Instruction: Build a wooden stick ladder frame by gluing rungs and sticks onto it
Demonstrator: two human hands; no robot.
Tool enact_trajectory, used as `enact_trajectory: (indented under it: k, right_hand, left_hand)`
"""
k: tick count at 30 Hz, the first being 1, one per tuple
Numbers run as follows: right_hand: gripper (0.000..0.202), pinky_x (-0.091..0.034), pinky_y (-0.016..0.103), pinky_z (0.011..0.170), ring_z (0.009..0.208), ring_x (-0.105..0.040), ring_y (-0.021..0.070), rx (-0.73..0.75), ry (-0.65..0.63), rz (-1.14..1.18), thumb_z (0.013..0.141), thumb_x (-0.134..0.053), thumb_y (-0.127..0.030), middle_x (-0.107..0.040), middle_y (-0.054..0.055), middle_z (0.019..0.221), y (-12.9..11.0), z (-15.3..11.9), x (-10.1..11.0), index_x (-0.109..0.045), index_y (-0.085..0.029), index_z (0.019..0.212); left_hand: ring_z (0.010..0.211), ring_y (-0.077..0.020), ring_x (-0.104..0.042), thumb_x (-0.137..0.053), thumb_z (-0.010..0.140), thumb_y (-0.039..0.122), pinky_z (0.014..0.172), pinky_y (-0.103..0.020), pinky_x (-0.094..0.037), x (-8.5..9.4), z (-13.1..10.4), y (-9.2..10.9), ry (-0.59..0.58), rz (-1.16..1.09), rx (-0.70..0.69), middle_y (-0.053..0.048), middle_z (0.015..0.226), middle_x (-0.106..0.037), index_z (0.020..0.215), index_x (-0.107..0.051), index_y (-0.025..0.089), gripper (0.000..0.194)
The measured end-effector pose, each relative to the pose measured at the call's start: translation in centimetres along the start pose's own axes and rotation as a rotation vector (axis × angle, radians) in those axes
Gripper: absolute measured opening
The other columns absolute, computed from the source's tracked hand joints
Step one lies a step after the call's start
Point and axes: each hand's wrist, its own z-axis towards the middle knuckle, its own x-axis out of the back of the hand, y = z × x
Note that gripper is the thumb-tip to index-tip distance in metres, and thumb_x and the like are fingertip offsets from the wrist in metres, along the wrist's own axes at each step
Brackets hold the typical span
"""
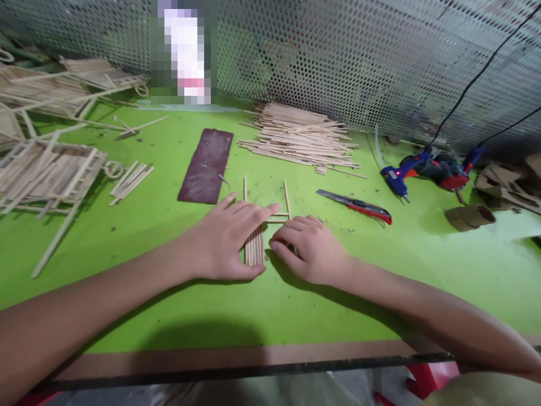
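A small frame of thin wooden sticks [286, 197] lies flat on the green table, with two long uprights and short crosspieces. Along its left part sits a row of sticks [254, 248], side by side. My left hand [228, 239] spans this row, its thumb at the near end and its fingers stretched over the far end, partly hiding it. Curled over the frame's right upright is my right hand [313, 248], with thumb and forefinger near each other. Part of that stick shows between them; the fingertips' exact hold is hidden.
Beyond my hands are brown sandpaper [205, 166] and a pile of sticks [302, 135]. On the right are a utility knife [355, 207], a blue glue gun [399, 176] with a cable, and a brown ring [469, 217]. Stick-built models [51, 169] stand left, before a perforated metal screen [296, 51].
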Motion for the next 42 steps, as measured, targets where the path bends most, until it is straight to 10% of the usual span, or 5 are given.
enact_trajectory:
  k: [10,20,42]
  right_hand:
    - [0.027,-0.041,0.031,0.070,0.060,-0.056,0.0129,-0.265,-0.101,0.178,0.103,-0.067,-0.023,-0.069,-0.002,0.069,-1.2,1.9,-0.1,-0.068,-0.020,0.076]
    - [0.029,-0.037,0.036,0.075,0.084,-0.068,0.0202,0.153,0.143,-0.146,0.114,-0.053,-0.026,-0.079,0.006,0.095,0.8,0.6,-1.2,-0.078,-0.018,0.127]
    - [0.035,-0.044,0.040,0.076,0.095,-0.068,0.0235,0.260,0.100,-0.272,0.114,-0.052,-0.027,-0.082,0.008,0.115,1.8,0.3,-1.0,-0.073,-0.017,0.141]
  left_hand:
    - [0.142,-0.0388,-0.063,-0.062,0.097,0.059,0.139,-0.065,-0.024,-0.4,-0.1,0.6,0.106,-0.013,0.006,-0.014,0.152,-0.068,0.172,-0.040,0.023,0.086]
    - [0.154,-0.0429,-0.054,-0.062,0.097,0.075,0.140,-0.069,-0.012,1.0,0.5,-0.2,-0.091,0.047,0.128,-0.019,0.167,-0.059,0.173,-0.041,0.020,0.097]
    - [0.159,-0.0425,-0.050,-0.058,0.098,0.084,0.140,-0.068,-0.010,0.4,0.4,-0.6,-0.081,0.038,0.132,-0.018,0.174,-0.052,0.177,-0.036,0.023,0.103]
